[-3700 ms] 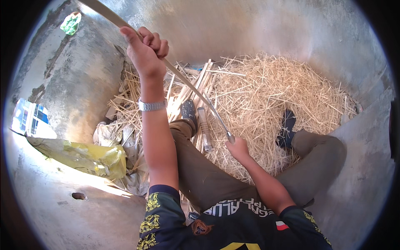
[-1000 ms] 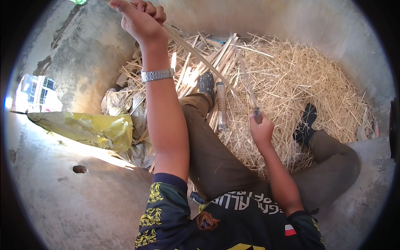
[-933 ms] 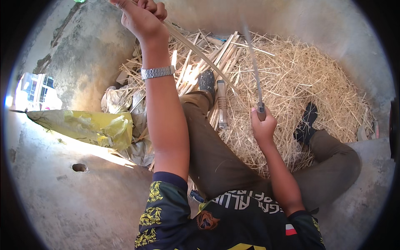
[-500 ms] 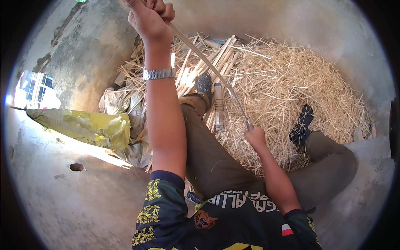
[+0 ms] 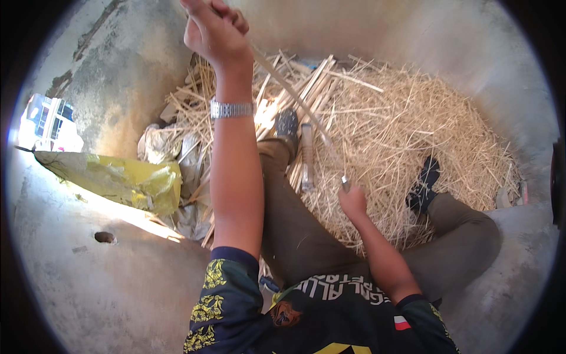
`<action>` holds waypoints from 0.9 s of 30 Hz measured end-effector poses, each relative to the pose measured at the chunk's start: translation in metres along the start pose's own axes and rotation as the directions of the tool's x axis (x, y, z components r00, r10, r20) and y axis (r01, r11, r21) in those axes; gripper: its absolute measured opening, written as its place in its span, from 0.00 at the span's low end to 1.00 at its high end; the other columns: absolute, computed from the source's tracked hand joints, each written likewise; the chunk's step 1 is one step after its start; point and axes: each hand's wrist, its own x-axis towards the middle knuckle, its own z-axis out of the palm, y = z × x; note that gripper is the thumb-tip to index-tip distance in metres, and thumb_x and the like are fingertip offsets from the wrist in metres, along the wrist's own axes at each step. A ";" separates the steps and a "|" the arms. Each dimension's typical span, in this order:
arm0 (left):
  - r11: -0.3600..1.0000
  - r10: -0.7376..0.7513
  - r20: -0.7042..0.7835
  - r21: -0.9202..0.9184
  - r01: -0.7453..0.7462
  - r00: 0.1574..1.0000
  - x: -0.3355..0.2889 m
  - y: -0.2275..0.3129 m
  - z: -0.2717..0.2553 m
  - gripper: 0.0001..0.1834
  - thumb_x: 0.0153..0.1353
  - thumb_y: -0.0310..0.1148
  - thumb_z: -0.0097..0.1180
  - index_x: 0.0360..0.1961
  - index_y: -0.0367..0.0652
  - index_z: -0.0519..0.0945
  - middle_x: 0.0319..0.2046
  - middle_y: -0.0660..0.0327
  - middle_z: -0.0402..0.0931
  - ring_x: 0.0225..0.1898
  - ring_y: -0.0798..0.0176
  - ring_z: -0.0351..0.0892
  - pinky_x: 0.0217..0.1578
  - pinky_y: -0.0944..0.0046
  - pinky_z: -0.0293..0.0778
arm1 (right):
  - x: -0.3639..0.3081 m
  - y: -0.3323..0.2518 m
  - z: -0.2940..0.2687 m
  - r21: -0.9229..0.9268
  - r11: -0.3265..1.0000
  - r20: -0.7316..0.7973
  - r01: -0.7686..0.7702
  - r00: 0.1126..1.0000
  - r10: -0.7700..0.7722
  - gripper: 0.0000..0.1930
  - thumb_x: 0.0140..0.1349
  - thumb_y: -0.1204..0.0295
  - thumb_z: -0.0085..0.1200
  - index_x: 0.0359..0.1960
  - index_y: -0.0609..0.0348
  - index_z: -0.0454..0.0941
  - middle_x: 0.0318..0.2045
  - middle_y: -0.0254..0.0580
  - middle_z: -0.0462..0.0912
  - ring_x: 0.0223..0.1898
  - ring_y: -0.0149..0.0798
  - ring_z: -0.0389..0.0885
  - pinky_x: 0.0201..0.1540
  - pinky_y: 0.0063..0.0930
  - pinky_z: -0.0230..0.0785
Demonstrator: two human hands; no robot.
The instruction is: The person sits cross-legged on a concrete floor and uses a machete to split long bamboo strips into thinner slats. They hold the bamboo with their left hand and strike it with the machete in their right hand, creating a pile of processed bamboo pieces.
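Note:
My left hand [image 5: 219,35] is raised at the upper left, closed round a long pale strip, apparently bamboo [image 5: 289,89], that slants down to the right. Low in front of me, my right hand [image 5: 354,202] is closed on the handle of a knife [image 5: 345,182]. Its metal collar shows above the fist, while the thin blade is smeared by motion and points up toward the strip's lower end. Whether blade and strip touch I cannot tell. A long tool with a ribbed, tan middle part [image 5: 307,156] lies beside my left shin.
A broad heap of pale shavings [image 5: 407,118] covers the floor between and beyond my legs. Split strips [image 5: 315,82] lie behind my left shoe [image 5: 287,125]. A yellow sheet [image 5: 141,183] hangs at the left by a hole in the wall [image 5: 105,237]. Concrete walls curve around.
My right hand has shifted slightly left and down with the knife, whose blade is now blurred. My left hand has moved slightly right and down, still gripping the strip.

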 end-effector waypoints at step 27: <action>0.997 -0.064 0.136 -0.042 0.070 0.989 -0.006 -0.002 0.003 0.34 0.70 0.66 0.47 0.27 0.43 0.65 0.17 0.69 0.54 0.14 0.72 0.51 0.18 0.67 0.49 | 0.003 0.020 0.006 0.234 0.972 -0.034 -0.021 0.999 0.030 0.16 0.63 0.65 0.58 0.44 0.66 0.81 0.30 0.46 0.83 0.32 0.42 0.82 0.38 0.37 0.72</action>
